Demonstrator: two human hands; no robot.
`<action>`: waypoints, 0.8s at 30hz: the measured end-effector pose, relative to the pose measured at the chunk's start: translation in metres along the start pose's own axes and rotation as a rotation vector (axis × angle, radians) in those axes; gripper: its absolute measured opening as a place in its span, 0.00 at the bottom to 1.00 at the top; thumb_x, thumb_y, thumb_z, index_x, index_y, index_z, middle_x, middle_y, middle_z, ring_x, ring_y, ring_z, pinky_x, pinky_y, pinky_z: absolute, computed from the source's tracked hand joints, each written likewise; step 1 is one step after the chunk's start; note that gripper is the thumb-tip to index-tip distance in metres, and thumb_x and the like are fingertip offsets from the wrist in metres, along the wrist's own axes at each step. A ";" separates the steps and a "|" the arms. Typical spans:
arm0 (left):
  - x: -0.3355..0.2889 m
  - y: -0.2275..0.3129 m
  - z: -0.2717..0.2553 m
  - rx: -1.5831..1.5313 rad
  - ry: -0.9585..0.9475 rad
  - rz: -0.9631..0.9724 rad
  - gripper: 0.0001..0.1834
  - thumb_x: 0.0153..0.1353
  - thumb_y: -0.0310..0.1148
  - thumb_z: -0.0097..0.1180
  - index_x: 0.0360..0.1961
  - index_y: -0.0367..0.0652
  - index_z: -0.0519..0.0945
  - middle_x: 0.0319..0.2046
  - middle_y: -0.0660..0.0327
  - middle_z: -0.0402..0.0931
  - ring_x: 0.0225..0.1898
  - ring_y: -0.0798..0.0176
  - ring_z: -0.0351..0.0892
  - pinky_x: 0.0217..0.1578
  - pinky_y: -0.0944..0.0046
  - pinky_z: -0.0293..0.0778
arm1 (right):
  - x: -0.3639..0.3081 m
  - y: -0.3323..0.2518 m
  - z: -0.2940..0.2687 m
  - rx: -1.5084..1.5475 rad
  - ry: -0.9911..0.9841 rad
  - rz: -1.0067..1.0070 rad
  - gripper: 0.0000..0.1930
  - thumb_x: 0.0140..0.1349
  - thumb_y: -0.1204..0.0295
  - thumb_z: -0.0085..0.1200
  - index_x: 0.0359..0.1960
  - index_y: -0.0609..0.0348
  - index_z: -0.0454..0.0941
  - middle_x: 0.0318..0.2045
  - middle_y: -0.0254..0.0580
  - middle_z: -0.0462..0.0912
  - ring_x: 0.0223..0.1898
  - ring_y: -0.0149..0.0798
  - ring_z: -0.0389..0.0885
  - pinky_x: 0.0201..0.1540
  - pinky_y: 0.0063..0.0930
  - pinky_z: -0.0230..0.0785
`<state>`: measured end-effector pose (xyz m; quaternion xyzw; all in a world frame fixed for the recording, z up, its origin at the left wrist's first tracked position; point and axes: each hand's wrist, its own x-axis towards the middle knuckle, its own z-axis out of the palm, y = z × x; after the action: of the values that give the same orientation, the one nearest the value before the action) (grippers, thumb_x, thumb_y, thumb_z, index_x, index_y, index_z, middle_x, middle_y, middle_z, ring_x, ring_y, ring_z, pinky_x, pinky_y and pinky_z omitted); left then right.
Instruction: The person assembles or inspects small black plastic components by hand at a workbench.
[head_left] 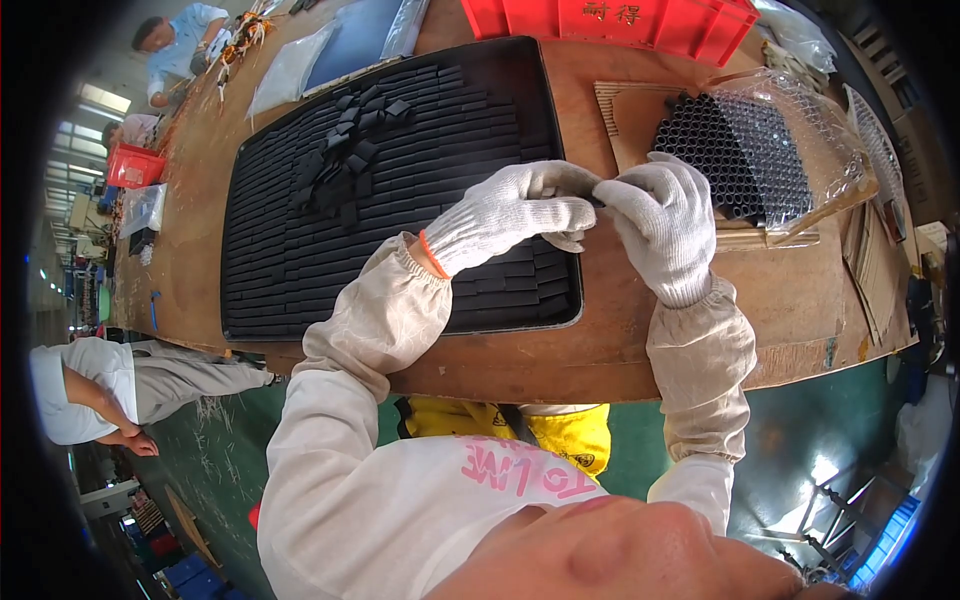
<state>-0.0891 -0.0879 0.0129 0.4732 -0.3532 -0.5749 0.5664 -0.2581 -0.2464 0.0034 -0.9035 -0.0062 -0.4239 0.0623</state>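
My left hand, in a white knit glove with an orange cuff edge, is closed in a pinch above the right edge of a black tray. Its fingertips meet those of my right hand, gloved the same way and pinching too. Something small and dark shows between the fingertips, but the fingers hide most of it. Rows of short black pieces fill much of the tray. A loose heap of similar pieces lies on top of them, toward the far left.
Right of my hands, a block of upright black tubes sits on cardboard, partly under clear plastic wrap. A red crate stands at the table's far side. Plastic-wrapped sheets lie beyond the tray. A person stands at left.
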 end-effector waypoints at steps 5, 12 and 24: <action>-0.002 0.005 0.003 0.076 0.022 -0.029 0.23 0.70 0.34 0.62 0.61 0.34 0.76 0.41 0.62 0.83 0.40 0.71 0.83 0.42 0.67 0.83 | 0.000 0.001 -0.002 0.025 -0.033 -0.032 0.21 0.44 0.74 0.71 0.44 0.44 0.83 0.36 0.32 0.80 0.42 0.47 0.80 0.52 0.45 0.73; 0.003 0.008 0.004 0.147 0.142 -0.051 0.20 0.68 0.37 0.65 0.57 0.38 0.79 0.38 0.66 0.82 0.34 0.75 0.79 0.36 0.73 0.78 | -0.008 -0.008 0.000 0.815 0.127 0.672 0.14 0.61 0.80 0.66 0.49 0.59 0.81 0.44 0.39 0.86 0.47 0.33 0.84 0.53 0.27 0.76; -0.001 -0.001 0.014 0.055 0.131 -0.057 0.17 0.68 0.33 0.64 0.54 0.38 0.80 0.39 0.65 0.83 0.37 0.72 0.82 0.40 0.69 0.80 | -0.007 -0.015 0.003 0.414 0.085 0.242 0.11 0.60 0.83 0.63 0.44 0.59 0.80 0.41 0.44 0.84 0.46 0.50 0.83 0.54 0.41 0.74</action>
<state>-0.1032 -0.0882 0.0164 0.5350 -0.3175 -0.5488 0.5583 -0.2612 -0.2309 -0.0025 -0.8470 0.0180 -0.4410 0.2964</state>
